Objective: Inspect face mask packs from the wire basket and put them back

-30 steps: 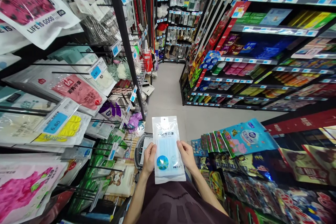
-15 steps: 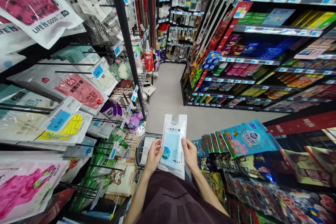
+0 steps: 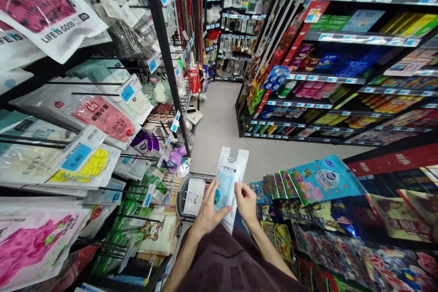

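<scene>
Two hands (image 3: 208,213) (image 3: 247,201), mask pack (image 3: 232,172) between

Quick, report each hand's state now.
Left hand: holding the mask packet.
Right hand: holding the same mask packet, at its right edge.

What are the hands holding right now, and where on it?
A white plastic packet, upright. The left hand grips its lower left part; the right hand pinches its lower right edge.
</scene>
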